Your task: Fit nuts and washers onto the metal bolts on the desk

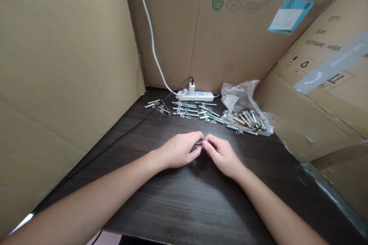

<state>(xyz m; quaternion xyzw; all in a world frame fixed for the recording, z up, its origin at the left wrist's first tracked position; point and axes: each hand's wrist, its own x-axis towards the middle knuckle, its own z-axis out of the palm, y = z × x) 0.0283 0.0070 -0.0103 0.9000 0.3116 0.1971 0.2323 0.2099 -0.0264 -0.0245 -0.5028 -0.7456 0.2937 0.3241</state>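
Observation:
My left hand [184, 149] is closed around a metal expansion bolt [198, 143], most of which is hidden by the fingers. My right hand [221, 155] meets it from the other side, thumb and fingers pinching the bolt's end. Both hands are just above the dark table, fingertips almost touching. Beyond them lie rows of loose bolt parts: long bolts [185, 110], sleeves, nuts and washers [212, 121]. A clear plastic bag [266, 122] at the right back holds several assembled expansion bolts [250, 119].
A white power strip [198, 96] with a plugged-in charger [191, 89] stands at the back. Its white cable [152, 42] runs upward, and a black cable [126, 132] crosses the table's left side. Cardboard walls [71, 65] enclose the dark table [172, 199] on three sides.

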